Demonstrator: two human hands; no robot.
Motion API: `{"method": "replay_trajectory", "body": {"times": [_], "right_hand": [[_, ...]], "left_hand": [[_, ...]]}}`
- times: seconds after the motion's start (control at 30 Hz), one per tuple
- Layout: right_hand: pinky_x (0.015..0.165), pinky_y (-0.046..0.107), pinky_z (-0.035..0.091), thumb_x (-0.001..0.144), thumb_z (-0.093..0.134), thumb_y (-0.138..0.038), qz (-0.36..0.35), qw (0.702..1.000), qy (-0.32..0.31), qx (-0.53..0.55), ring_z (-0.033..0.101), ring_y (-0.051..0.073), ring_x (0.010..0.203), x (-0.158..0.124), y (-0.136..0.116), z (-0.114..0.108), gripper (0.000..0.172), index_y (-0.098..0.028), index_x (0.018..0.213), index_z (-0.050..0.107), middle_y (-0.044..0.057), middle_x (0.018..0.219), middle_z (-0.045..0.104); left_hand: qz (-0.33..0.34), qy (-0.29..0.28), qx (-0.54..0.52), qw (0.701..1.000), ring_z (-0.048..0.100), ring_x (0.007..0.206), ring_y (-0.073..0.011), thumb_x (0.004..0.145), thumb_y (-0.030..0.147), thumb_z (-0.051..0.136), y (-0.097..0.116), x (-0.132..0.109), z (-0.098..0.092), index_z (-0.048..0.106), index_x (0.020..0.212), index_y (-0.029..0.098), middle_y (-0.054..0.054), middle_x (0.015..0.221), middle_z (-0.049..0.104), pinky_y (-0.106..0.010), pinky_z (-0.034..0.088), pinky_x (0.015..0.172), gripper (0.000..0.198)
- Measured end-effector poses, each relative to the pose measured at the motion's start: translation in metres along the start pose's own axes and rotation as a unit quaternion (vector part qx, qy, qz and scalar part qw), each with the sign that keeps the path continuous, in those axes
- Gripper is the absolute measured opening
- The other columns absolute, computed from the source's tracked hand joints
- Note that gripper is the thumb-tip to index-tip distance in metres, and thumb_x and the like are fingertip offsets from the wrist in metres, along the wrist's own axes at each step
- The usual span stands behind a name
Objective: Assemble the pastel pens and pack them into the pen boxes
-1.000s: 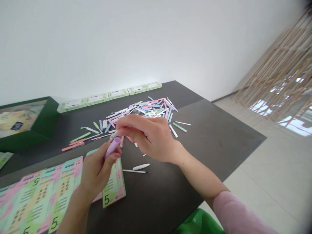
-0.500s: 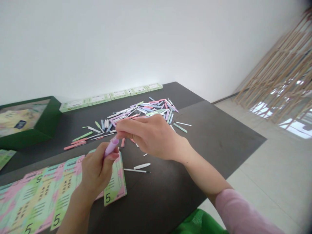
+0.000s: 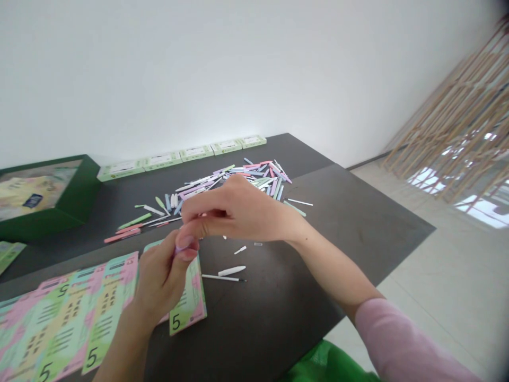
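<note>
My left hand (image 3: pixel 157 281) is closed around a light purple pen barrel (image 3: pixel 178 249), mostly hidden by fingers. Over its upper end bends my right hand (image 3: pixel 250 215), fingers closed and thumb pressed there; whether a smaller part sits between them is hidden. Just right of the hands, a white pen barrel (image 3: pixel 231 270) lies on the dark table beside a thin white refill (image 3: pixel 222 277). A small white piece (image 3: pixel 240 250) and a tiny clear piece (image 3: pixel 258 244) are close by. Beneath my left hand is a green and pink printed packet (image 3: pixel 189 302) marked 5.
Behind my right hand spreads a pile of pastel pens and pen parts (image 3: pixel 274 178). Similar printed packets (image 3: pixel 71 323) overlap at lower left. A dark green box (image 3: pixel 81 196) holds bags. Several pale green boxes (image 3: pixel 196 153) line the wall. The table edge (image 3: pixel 384 270) runs along the right.
My right hand has come down and left onto the top of the purple barrel, covering its open end. The small white and clear pieces on the table now show more fully.
</note>
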State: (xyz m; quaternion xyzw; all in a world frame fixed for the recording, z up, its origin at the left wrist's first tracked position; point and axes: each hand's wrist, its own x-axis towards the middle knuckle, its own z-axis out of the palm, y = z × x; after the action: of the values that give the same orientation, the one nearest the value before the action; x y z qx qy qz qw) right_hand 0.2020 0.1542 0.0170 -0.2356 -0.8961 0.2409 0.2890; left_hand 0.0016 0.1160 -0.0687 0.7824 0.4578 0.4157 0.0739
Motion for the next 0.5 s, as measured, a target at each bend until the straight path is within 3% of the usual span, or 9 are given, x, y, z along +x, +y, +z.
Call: {"method": "replay_trajectory", "body": {"times": [0.07,0.13,0.3,0.5], "right_hand": [[0.060,0.017,0.033,0.095,0.051,-0.020,-0.047,0.997,-0.029,0.061,0.045,0.004,0.060,0.006,0.002,-0.004,0.027,-0.016,0.069,0.055,-0.006,0.064,0.051],[0.057,0.015,0.034,0.094,0.049,-0.018,-0.050,0.990,-0.056,0.122,0.045,0.003,0.058,0.010,0.004,-0.006,0.027,-0.016,0.068,0.052,-0.007,0.061,0.047],[0.049,0.014,0.031,0.095,0.052,-0.029,-0.035,0.964,-0.122,0.235,0.040,0.001,0.048,0.013,0.011,-0.004,0.032,-0.017,0.066,0.046,-0.009,0.054,0.038],[0.044,0.016,0.027,0.091,0.057,-0.045,-0.036,0.943,-0.181,0.275,0.039,0.002,0.045,0.022,0.024,0.000,0.041,-0.016,0.064,0.049,-0.009,0.050,0.039]], "left_hand": [[-0.009,0.002,0.003,1.000,0.050,0.042,-0.0112,0.093,0.041,0.041,-0.002,-0.002,0.001,0.057,0.073,0.022,0.005,0.052,0.054,-0.023,0.036,0.045,0.032],[-0.011,0.019,0.012,1.000,0.050,0.041,-0.0112,0.093,0.042,0.041,-0.003,-0.002,0.001,0.058,0.074,0.022,0.006,0.051,0.053,-0.023,0.036,0.044,0.032],[0.011,0.053,0.041,0.998,0.051,0.040,-0.0108,0.092,0.040,0.043,0.001,0.001,-0.002,0.057,0.070,0.023,0.007,0.048,0.056,-0.023,0.034,0.046,0.031],[0.013,0.052,0.044,0.998,0.052,0.040,-0.0117,0.090,0.040,0.044,0.007,0.004,-0.004,0.056,0.069,0.024,0.007,0.046,0.056,-0.023,0.032,0.045,0.030]]}}
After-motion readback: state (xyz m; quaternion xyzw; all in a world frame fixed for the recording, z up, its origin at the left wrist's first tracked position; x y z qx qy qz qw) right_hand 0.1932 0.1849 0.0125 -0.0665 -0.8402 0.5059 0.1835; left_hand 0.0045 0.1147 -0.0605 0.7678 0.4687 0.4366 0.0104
